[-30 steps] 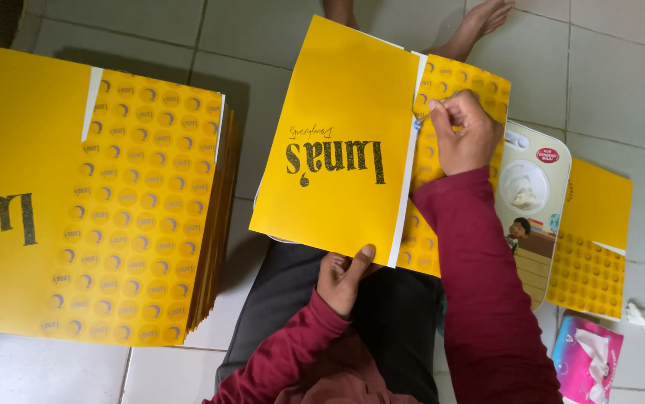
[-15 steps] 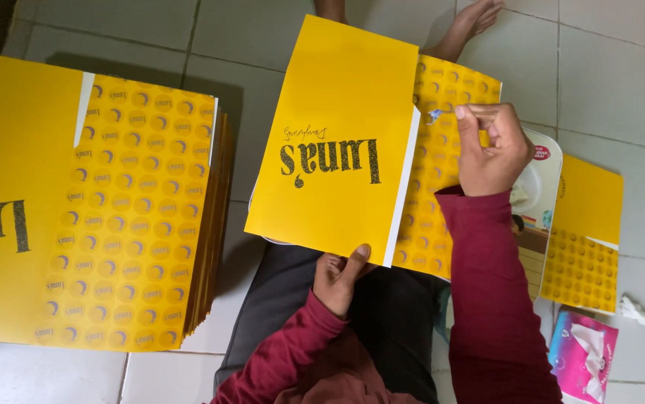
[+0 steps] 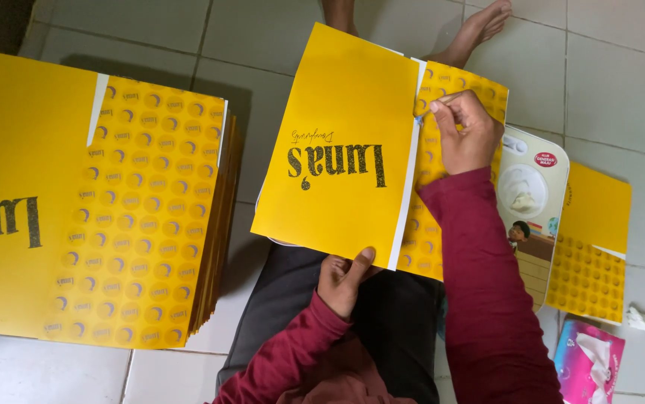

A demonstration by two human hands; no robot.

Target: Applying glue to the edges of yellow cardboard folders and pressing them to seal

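Observation:
A flat yellow card sheet (image 3: 337,150) with dark lettering and a dotted yellow flap lies across my lap. A white strip (image 3: 406,194) runs along its fold. My left hand (image 3: 345,280) grips the sheet's near edge, thumb on top. At the upper end of that white strip, my right hand (image 3: 468,131) rests on the dotted flap with its fingertips pinched on a thin pale sliver. What the sliver is cannot be made out. Both arms wear dark red sleeves.
A thick stack of the same yellow sheets (image 3: 113,209) lies on the tiled floor at left. At right are a white picture-printed pack (image 3: 536,202), another yellow piece (image 3: 592,239), a pink tissue pack (image 3: 588,366) and a crumpled white scrap (image 3: 643,320). My bare foot (image 3: 479,26) shows at top.
My right hand shifted along the dotted flap, down and right, then back up toward the strip's top end. My left hand has kept its grip on the near edge.

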